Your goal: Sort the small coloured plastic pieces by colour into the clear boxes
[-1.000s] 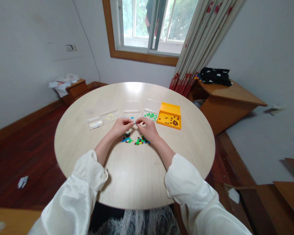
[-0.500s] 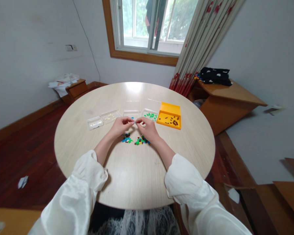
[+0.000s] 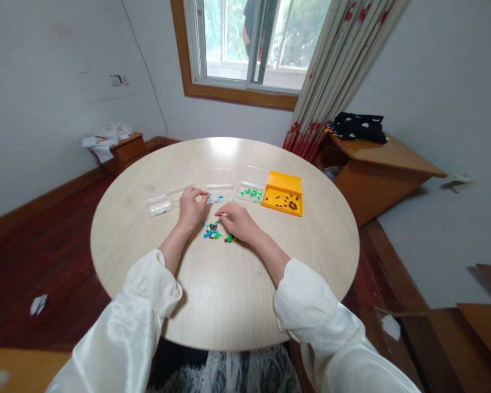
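Observation:
My left hand (image 3: 192, 208) is closed in a pinch at the left edge of a clear box (image 3: 228, 200) with a few blue pieces (image 3: 217, 198). A speck of blue shows by its fingertips; whether it is held or lies in the box I cannot tell. My right hand (image 3: 239, 221) hovers over loose small bricks, its thumb and fingers pinched around something too small to name. Below the hands lie a mixed pile of blue, green and brown bricks (image 3: 211, 232) and a second pile (image 3: 229, 239), partly hidden by my right hand.
Along the far side stand a clear box of green pieces (image 3: 251, 193), an orange box (image 3: 282, 208) with brown pieces, and clear boxes with pale pieces at left, including a small one (image 3: 159, 209). All rest on a round table (image 3: 225, 295).
My hands, together before at the centre, have parted. The left moved slightly left to the blue pieces' box; the right came down and nearer, over the piles.

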Action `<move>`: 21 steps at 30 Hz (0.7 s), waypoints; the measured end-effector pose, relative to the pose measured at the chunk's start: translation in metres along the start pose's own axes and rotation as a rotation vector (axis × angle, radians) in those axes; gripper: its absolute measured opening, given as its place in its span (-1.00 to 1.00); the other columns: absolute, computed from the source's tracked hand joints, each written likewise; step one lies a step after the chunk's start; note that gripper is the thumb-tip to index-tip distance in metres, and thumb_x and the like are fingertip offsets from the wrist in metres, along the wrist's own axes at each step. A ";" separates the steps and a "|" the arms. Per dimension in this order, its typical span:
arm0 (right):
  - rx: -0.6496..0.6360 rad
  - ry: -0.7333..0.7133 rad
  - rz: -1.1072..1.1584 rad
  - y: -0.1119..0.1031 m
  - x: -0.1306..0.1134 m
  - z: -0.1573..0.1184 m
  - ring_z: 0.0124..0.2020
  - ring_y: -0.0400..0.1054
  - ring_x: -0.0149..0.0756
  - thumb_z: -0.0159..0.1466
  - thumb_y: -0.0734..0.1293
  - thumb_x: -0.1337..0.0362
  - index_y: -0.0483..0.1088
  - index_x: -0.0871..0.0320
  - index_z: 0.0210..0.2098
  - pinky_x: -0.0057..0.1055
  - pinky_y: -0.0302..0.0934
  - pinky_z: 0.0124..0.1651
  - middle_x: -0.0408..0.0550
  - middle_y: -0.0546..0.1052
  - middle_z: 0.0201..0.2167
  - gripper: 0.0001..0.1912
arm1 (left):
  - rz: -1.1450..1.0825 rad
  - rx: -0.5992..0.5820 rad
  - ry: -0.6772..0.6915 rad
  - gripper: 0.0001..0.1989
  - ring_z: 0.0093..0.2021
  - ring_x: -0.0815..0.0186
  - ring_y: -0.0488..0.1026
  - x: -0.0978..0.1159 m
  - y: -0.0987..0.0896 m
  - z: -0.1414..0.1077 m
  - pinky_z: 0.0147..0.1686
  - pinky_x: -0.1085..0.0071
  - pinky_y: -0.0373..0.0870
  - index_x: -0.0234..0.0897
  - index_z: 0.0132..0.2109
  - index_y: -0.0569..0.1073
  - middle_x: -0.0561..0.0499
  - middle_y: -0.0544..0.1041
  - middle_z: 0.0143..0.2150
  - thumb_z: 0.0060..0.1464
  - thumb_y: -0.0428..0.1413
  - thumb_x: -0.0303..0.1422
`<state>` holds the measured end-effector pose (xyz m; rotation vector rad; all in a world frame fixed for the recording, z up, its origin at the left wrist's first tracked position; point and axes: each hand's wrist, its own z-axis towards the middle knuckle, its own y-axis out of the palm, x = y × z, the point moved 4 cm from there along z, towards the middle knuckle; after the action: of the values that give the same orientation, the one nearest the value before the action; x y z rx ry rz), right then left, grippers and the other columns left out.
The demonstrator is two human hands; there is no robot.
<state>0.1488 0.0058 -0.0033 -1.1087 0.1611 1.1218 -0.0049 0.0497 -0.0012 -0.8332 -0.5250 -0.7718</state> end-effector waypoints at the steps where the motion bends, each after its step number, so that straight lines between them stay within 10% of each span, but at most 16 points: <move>1: -0.044 -0.018 -0.008 0.003 -0.003 0.000 -0.19 0.38 -0.32 0.14 0.26 0.53 0.51 0.17 -0.34 -0.31 0.23 -0.02 -0.05 0.55 -0.31 -0.77 | 0.031 0.000 0.022 -0.94 -0.28 0.26 0.36 -0.001 0.002 0.000 -0.19 0.31 0.27 -0.26 -0.47 0.47 0.02 0.43 -0.41 -0.07 0.13 -0.43; 21: -0.284 -0.027 -0.126 0.015 -0.007 -0.004 -0.19 0.39 -0.32 0.20 0.26 0.52 0.55 0.16 -0.29 -0.35 0.19 -0.04 -0.02 0.58 -0.28 -0.75 | 0.170 -0.079 0.043 -0.83 -0.18 0.17 0.34 -0.009 0.011 -0.003 -0.08 0.22 0.28 -0.28 -0.34 0.57 -0.08 0.42 -0.31 0.01 0.06 -0.40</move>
<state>0.1351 -0.0018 -0.0098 -1.3357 -0.0916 1.0671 -0.0011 0.0557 -0.0138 -0.9200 -0.3820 -0.6553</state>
